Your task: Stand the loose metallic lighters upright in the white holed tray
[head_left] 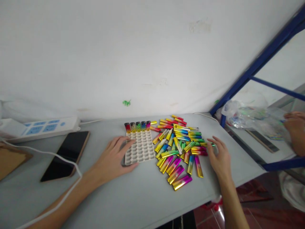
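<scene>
A white tray point(141, 147) with rows of small oval pockets lies on the grey table. Several lighters point(138, 127) with black tops stand upright along its far row. My left hand point(115, 157) is around the tray's near left corner, fingers over its left side and thumb by the front edge. To the right of the tray is a loose heap of shiny lighters point(175, 152) in yellow, red, blue, green and purple. My right hand point(219, 157) is at the heap's right edge, thumb and fingers about the end of a green lighter point(213, 145), partly hidden by them.
A black phone point(65, 156) and a white power strip point(45, 128) lie at the left, with a white cable point(59, 155) crossing my left forearm. A blue metal frame point(250, 78) stands at the right. Beyond it are plastic bags point(250, 116) and another person's hand point(295, 127).
</scene>
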